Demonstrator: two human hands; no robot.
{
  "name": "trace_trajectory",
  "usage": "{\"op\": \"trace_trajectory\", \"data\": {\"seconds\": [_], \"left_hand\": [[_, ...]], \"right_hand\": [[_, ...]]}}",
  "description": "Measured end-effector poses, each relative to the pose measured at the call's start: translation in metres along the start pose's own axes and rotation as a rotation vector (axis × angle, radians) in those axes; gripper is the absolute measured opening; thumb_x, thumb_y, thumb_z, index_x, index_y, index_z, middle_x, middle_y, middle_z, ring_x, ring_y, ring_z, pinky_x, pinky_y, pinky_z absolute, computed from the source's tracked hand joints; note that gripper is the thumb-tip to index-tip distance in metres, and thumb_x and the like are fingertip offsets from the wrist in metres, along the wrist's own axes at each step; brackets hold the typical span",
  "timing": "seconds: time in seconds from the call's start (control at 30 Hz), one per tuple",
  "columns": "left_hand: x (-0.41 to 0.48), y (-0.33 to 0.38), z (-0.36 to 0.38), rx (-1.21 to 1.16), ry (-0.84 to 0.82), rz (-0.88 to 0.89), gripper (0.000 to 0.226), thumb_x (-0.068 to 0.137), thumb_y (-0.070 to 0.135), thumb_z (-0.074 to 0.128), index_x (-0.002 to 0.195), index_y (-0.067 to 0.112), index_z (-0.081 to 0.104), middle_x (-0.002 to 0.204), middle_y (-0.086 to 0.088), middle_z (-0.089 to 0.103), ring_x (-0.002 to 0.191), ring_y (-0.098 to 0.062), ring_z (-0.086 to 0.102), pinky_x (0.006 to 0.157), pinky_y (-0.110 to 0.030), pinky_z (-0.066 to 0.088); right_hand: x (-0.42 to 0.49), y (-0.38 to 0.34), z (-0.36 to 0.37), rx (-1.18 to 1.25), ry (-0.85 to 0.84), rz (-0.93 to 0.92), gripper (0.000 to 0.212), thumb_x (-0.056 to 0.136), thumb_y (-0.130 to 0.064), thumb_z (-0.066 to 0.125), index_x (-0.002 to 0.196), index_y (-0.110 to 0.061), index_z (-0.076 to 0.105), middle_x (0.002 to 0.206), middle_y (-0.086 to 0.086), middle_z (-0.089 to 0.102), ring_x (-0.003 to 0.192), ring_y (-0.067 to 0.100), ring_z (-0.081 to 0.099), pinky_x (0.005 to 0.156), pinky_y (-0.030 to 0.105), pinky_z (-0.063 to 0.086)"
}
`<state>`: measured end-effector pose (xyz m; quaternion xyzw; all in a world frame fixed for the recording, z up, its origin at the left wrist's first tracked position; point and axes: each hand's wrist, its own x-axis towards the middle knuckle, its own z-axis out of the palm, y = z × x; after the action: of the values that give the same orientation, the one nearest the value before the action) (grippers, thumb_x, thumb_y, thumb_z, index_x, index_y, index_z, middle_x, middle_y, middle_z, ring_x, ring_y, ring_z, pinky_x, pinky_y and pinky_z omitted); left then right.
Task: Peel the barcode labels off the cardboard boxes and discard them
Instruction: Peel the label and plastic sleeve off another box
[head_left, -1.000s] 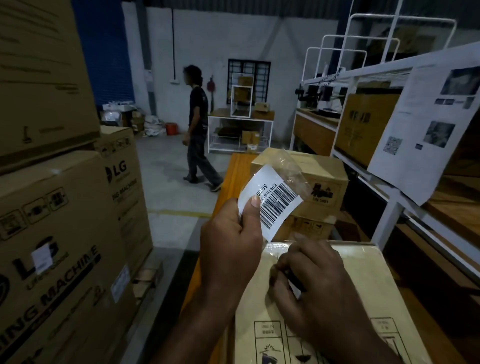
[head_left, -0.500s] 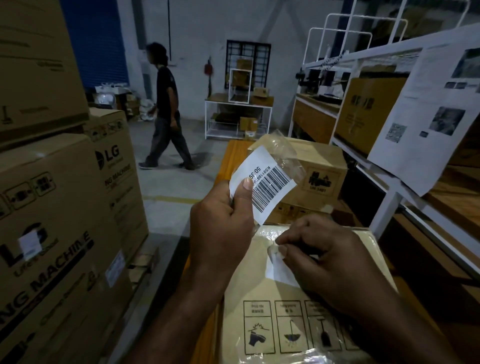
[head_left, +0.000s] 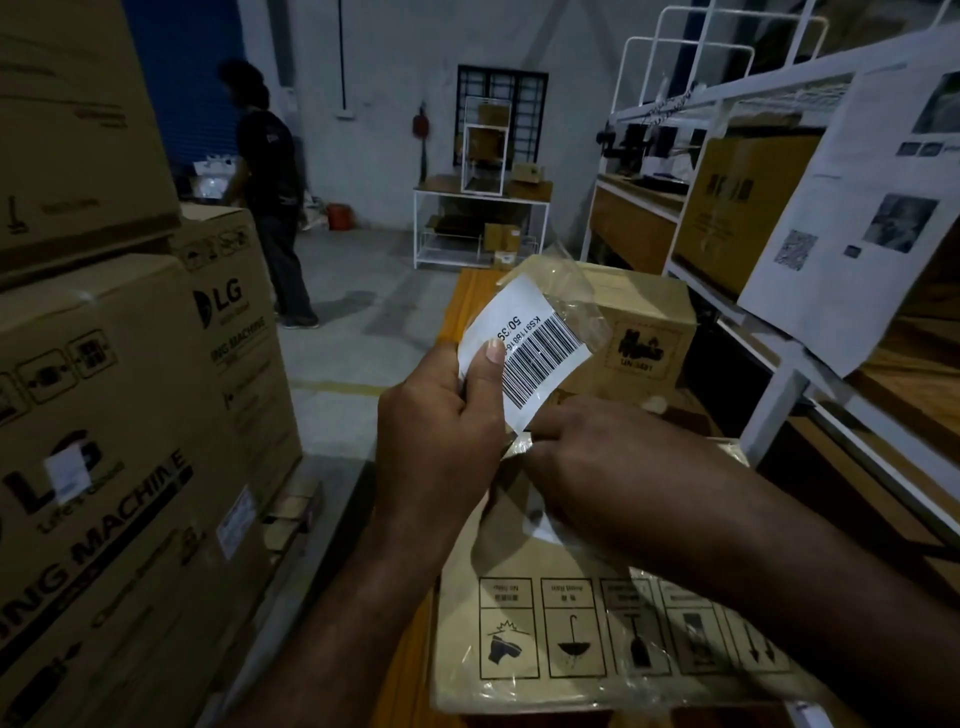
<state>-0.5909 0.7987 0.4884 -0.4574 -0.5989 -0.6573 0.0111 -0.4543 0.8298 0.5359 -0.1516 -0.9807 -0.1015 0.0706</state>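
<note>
You are pinching the peeled barcode label between the thumb and curled fingers of your left hand, holding it up over the far edge of the near cardboard box, with clear film trailing from its far side. Your right hand is lying on that box's top just right of the left hand. Its fingers are curling inward, but it is impossible to tell whether they are gripping anything.
</note>
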Motion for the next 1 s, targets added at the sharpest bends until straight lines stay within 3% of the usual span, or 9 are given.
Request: {"op": "trace_trajectory", "data": {"seconds": [0.2, 0.33, 0.47, 0.6, 0.77, 0.87, 1.0], "left_hand": [[0.0, -0.002, 0.0, 0.045, 0.006, 0.028, 0.037, 0.101, 0.043, 0.049, 0.09, 0.011, 0.065, 0.084, 0.003, 0.074, 0.071, -0.001, 0.071, 0.047, -0.021, 0.054], [0.001, 0.0, 0.0, 0.145, 0.016, 0.057, 0.045, 0.097, 0.051, 0.042, 0.089, 0.013, 0.064, 0.081, 0.002, 0.074, 0.068, -0.004, 0.07, 0.046, -0.021, 0.053], [0.0, 0.0, 0.001, 0.154, 0.007, 0.071, 0.043, 0.098, 0.048, 0.045, 0.088, 0.012, 0.065, 0.079, 0.002, 0.073, 0.064, -0.002, 0.067, 0.044, -0.011, 0.044], [-0.001, -0.001, 0.0, 0.147, -0.008, 0.063, 0.039, 0.1, 0.045, 0.047, 0.088, 0.012, 0.063, 0.082, 0.003, 0.073, 0.066, -0.003, 0.069, 0.044, -0.01, 0.044], [0.001, -0.004, 0.0, 0.135, -0.003, 0.044, 0.036, 0.101, 0.044, 0.049, 0.09, 0.013, 0.064, 0.083, 0.003, 0.074, 0.068, -0.005, 0.07, 0.045, -0.013, 0.047], [-0.001, -0.003, 0.0, 0.121, -0.009, 0.048, 0.04, 0.1, 0.049, 0.046, 0.092, 0.014, 0.065, 0.083, 0.003, 0.074, 0.068, -0.005, 0.071, 0.046, -0.021, 0.054], [0.0, -0.004, -0.001, 0.134, 0.0, 0.045, 0.039, 0.1, 0.048, 0.047, 0.094, 0.014, 0.065, 0.083, 0.003, 0.073, 0.068, -0.004, 0.07, 0.048, -0.025, 0.056]], "right_hand": [[0.006, -0.005, -0.001, -0.183, -0.063, -0.073, 0.029, 0.091, -0.034, 0.062, 0.11, -0.012, 0.062, 0.096, 0.006, 0.06, 0.087, 0.018, 0.053, 0.072, 0.031, 0.043], [0.002, 0.0, -0.01, -0.026, -0.074, -0.049, 0.03, 0.094, -0.031, 0.052, 0.119, -0.017, 0.059, 0.108, 0.0, 0.058, 0.095, 0.012, 0.052, 0.081, 0.024, 0.045], [-0.004, 0.007, -0.013, 0.081, -0.092, -0.015, 0.016, 0.092, -0.026, 0.052, 0.099, -0.017, 0.064, 0.096, -0.004, 0.057, 0.084, 0.007, 0.05, 0.068, 0.016, 0.039], [-0.014, 0.013, -0.018, 0.208, -0.11, 0.083, 0.018, 0.094, -0.029, 0.05, 0.091, -0.019, 0.065, 0.09, -0.008, 0.056, 0.081, 0.006, 0.052, 0.071, 0.016, 0.04], [-0.033, 0.024, -0.018, 0.473, 0.005, 0.227, 0.026, 0.089, -0.036, 0.054, 0.112, -0.033, 0.064, 0.1, -0.018, 0.057, 0.088, -0.001, 0.058, 0.068, 0.018, 0.05], [-0.033, 0.016, -0.001, 0.355, 0.026, 0.246, 0.029, 0.087, -0.035, 0.064, 0.116, -0.033, 0.063, 0.105, -0.02, 0.051, 0.094, -0.002, 0.049, 0.075, 0.015, 0.042], [-0.028, 0.004, 0.023, 0.346, 0.202, 0.249, 0.007, 0.084, -0.031, 0.07, 0.091, -0.031, 0.069, 0.094, -0.018, 0.051, 0.092, 0.003, 0.046, 0.074, 0.027, 0.043]]}}
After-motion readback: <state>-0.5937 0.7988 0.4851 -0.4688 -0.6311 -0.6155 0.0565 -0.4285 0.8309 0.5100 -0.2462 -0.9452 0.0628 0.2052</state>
